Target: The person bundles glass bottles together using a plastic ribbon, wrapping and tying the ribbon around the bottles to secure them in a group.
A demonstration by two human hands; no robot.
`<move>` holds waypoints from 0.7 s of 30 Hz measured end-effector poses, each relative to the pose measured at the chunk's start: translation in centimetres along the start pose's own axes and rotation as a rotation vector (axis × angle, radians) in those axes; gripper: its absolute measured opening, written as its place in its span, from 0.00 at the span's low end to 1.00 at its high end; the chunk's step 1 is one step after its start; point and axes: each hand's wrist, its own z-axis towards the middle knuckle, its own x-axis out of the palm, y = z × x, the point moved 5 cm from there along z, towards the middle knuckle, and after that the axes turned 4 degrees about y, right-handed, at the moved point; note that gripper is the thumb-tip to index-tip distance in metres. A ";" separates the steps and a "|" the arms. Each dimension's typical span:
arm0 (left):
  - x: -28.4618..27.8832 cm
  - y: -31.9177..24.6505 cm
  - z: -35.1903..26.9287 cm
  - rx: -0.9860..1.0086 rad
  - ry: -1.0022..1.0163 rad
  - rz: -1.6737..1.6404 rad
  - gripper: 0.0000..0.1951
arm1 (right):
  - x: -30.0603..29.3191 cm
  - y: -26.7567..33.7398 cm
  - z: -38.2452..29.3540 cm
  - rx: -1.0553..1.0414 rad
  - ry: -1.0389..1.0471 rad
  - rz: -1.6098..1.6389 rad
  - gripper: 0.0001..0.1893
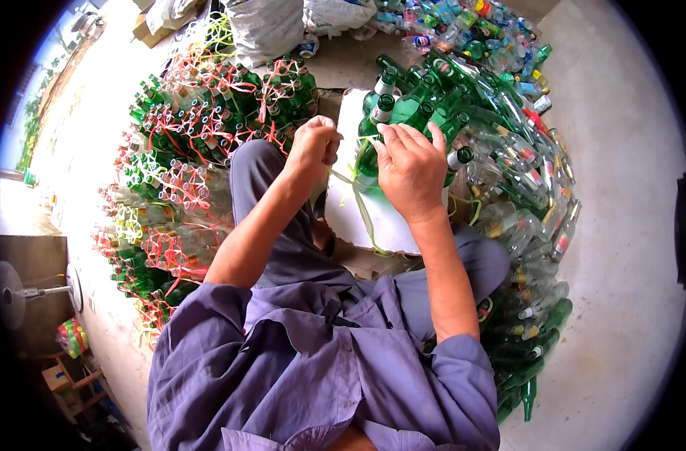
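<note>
My left hand (315,144) pinches one end of a yellow-green plastic strap (361,200), left of a cluster of green glass bottles (368,160). The strap runs to the right along the near side of the cluster, and a loose tail hangs down over a white board (348,220). My right hand (410,172) is against the near side of the bottles, with another length of strap meeting its fingertips. These bottles stand upright on the board, necks up. My right hand hides part of the cluster.
To the left stand many bottles tied with red and yellow strap (179,186). Loose glass bottles (523,169) are heaped on the right, with plastic bottles and cans (461,28) behind. White sacks (269,28) stand at the back. A fan (10,293) is far left.
</note>
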 end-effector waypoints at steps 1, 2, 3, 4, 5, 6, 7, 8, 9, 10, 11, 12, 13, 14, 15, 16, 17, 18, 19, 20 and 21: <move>0.1 0.0 -1.4 0.053 -0.008 0.110 0.08 | 0.0 0.0 0.0 0.002 -0.003 0.002 0.12; 0.4 0.3 -2.8 0.128 0.018 0.187 0.08 | 0.1 -0.1 -0.1 0.005 0.000 0.001 0.12; 0.8 0.6 -4.2 0.207 0.042 0.263 0.08 | 0.2 -0.1 0.0 0.005 0.001 0.001 0.12; 1.4 0.4 -5.5 0.234 0.088 0.206 0.08 | 0.3 -0.1 -0.2 0.012 0.004 -0.002 0.12; 1.8 -0.5 -5.8 0.269 0.084 0.215 0.08 | 0.4 -0.3 -0.4 0.014 -0.005 -0.005 0.12; 2.3 -1.6 -6.1 0.310 0.076 0.223 0.08 | 0.5 -0.3 -0.4 0.008 -0.016 -0.005 0.12; 2.4 -2.4 -6.0 0.350 0.069 0.230 0.09 | 0.4 -0.4 -0.4 0.003 -0.027 -0.006 0.12; 1.8 -2.8 -5.1 0.321 0.063 0.210 0.09 | 0.4 -0.3 -0.5 0.010 -0.016 -0.006 0.12; 0.8 -2.8 -3.7 0.259 0.039 0.190 0.10 | 0.2 -0.2 -0.4 0.012 -0.007 -0.009 0.11; -0.1 -2.5 -2.5 0.222 0.015 0.152 0.10 | 0.1 0.0 -0.2 0.018 -0.004 -0.006 0.11; -0.8 -2.0 -1.5 0.185 -0.008 0.115 0.10 | 0.0 0.1 0.1 0.008 -0.017 -0.009 0.11; -1.1 -1.5 -1.1 0.145 -0.030 0.102 0.10 | 0.1 0.0 0.0 0.002 -0.025 -0.014 0.11; -1.3 -1.0 -0.7 0.106 -0.052 0.088 0.10 | 0.1 0.1 0.0 -0.005 -0.033 -0.018 0.11; -1.7 -0.5 -0.4 0.068 -0.075 0.074 0.10 | 0.2 0.1 -0.1 0.000 -0.033 -0.011 0.12; -1.4 -0.6 -0.7 0.086 -0.047 0.096 0.10 | 0.2 0.0 -0.2 0.006 -0.032 -0.009 0.12; -1.3 -0.6 -1.4 0.105 -0.020 0.117 0.10 | 0.2 -0.2 -0.3 0.011 -0.032 -0.005 0.12; -1.2 -0.7 -2.2 0.125 0.007 0.138 0.10 | 0.3 -0.3 -0.4 0.007 -0.036 -0.008 0.12; -0.8 -1.2 -3.4 0.143 0.065 0.165 0.09 | 0.4 -0.4 -0.5 0.003 -0.039 -0.010 0.12; -0.2 -1.3 -4.5 0.216 0.067 0.232 0.08 | 0.5 -0.4 -0.6 -0.002 -0.041 -0.010 0.12; 0.6 -1.2 -5.6 0.289 0.070 0.298 0.08 | 0.4 -0.4 -0.6 0.003 -0.036 -0.009 0.12; 1.4 -1.2 -6.8 0.365 0.070 0.367 0.08 | 0.3 -0.3 -0.6 0.007 -0.034 -0.005 0.12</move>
